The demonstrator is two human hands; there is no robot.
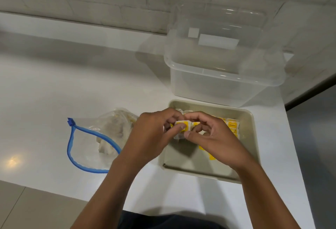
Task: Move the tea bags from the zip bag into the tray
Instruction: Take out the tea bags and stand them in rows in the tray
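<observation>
A beige tray (251,137) lies on the white counter, with several yellow-tagged tea bags (232,126) lined along its far side. Over the tray's left part, my left hand (151,134) and my right hand (211,134) together grip a small bunch of tea bags (181,126). To the left lies the clear zip bag (109,130) with a blue zipper strip, its mouth open toward me, and more tea bags are inside it.
A clear plastic box (223,75) with a lid leaning behind it stands just beyond the tray. A white brick wall runs along the back. The counter's front edge (54,190) and right edge are close to the tray.
</observation>
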